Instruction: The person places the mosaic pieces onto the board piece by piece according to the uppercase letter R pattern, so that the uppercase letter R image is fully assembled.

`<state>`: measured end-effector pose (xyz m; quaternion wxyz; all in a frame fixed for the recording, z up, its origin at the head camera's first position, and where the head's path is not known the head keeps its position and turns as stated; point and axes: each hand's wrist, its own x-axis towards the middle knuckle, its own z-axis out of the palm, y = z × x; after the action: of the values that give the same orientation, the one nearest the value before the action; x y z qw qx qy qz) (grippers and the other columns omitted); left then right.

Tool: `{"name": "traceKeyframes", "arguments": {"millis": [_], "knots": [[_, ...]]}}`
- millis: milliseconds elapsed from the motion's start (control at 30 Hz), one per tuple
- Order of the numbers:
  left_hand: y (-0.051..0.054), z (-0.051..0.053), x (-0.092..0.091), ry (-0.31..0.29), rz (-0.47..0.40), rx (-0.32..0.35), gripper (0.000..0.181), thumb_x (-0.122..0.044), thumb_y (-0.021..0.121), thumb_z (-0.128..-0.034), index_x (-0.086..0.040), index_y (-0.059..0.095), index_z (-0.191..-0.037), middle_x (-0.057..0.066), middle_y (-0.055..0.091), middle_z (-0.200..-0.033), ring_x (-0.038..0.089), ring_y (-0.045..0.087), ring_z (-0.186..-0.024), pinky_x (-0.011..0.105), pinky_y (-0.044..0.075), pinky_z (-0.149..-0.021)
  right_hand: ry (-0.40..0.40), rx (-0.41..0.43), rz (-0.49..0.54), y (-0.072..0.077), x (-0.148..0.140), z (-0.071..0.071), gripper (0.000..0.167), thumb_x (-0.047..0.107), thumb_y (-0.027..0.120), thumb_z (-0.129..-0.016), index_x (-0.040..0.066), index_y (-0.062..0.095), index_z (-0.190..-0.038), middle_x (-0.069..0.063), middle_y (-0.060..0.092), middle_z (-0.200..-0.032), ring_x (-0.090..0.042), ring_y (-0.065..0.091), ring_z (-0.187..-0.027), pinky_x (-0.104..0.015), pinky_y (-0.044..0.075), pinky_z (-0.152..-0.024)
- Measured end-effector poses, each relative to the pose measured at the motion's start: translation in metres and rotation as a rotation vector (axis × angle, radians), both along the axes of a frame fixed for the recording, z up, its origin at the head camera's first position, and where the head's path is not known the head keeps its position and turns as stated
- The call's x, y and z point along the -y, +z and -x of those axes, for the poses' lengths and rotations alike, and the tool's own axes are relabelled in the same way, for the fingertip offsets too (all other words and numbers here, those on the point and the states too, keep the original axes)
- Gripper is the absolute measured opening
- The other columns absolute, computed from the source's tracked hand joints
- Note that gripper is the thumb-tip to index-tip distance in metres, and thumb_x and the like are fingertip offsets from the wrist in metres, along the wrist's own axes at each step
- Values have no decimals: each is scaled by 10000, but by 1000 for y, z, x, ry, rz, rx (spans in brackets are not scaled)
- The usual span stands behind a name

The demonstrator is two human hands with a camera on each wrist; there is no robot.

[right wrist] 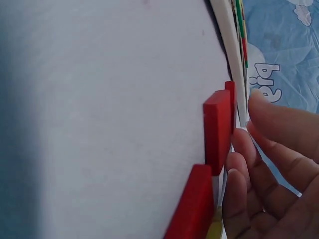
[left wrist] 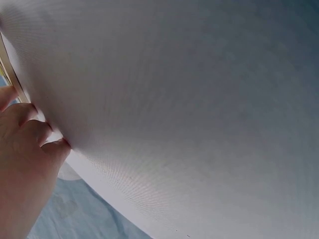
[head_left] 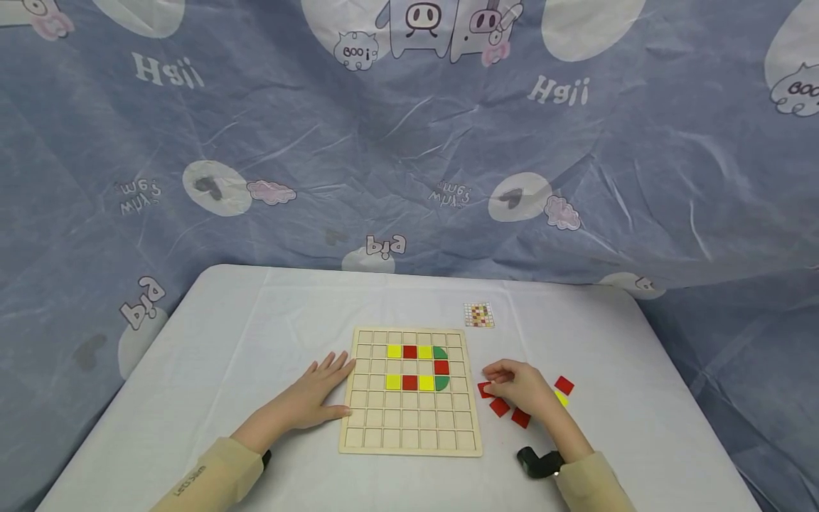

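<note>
A wooden grid board lies on the table with yellow, red and green pieces in some cells. The left hand is spread at its left edge, fingertips and thumb touching the rim; the left wrist view shows that hand against the board's edge. Right of the board, the right hand is over loose red tiles, its thumb by the nearest red tile. In the right wrist view the hand has its thumb and fingers apart, with nothing between them, beside standing-looking red tiles.
A small pattern card lies behind the board, to the right. Another red tile and a yellow tile are beyond the right wrist. A black object is by the right sleeve. A patterned blue cloth hangs behind the table.
</note>
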<state>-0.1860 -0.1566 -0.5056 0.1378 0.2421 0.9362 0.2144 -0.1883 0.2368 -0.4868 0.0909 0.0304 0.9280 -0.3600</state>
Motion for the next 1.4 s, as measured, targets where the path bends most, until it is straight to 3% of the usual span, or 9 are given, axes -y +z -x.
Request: {"name": "traceKeyframes", "arguments": {"millis": [267, 667, 1000, 1400], "knots": [[0, 0, 0, 6, -1, 5, 855, -465, 676, -895, -113, 274, -1563, 149, 198, -1638, 390, 119, -1521, 596, 130, -1218, 83, -49, -70, -2, 2, -3, 245, 106, 834, -771, 108, 732, -993, -9, 616, -933, -157, 525, -849, -249, 486, -707], [0, -1, 0, 9, 10, 6, 854, -474, 672, -894, -122, 275, -1564, 141, 195, -1640, 379, 115, -1524, 583, 130, -1223, 60, -3, -104, -3, 2, -1, 224, 122, 859, -741, 126, 698, -896, -12, 552, -812, -156, 503, -764, -229, 444, -647], [1, -1, -1, 12, 7, 8, 854, -467, 674, -894, -111, 278, -1561, 147, 197, -1638, 385, 118, -1522, 591, 130, -1220, 46, 17, -68, 0, 4, -1, 185, 97, 828, -776, 124, 690, -896, 4, 600, -780, -141, 536, -726, -222, 477, -642], [-1, 0, 0, 15, 9, 9, 855, -470, 674, -894, -115, 276, -1562, 147, 193, -1639, 383, 113, -1524, 589, 128, -1221, 35, -96, 64, 13, 31, 13, 137, 118, 803, -813, 121, 721, -923, 22, 689, -830, -102, 606, -737, -194, 518, -662]]}}
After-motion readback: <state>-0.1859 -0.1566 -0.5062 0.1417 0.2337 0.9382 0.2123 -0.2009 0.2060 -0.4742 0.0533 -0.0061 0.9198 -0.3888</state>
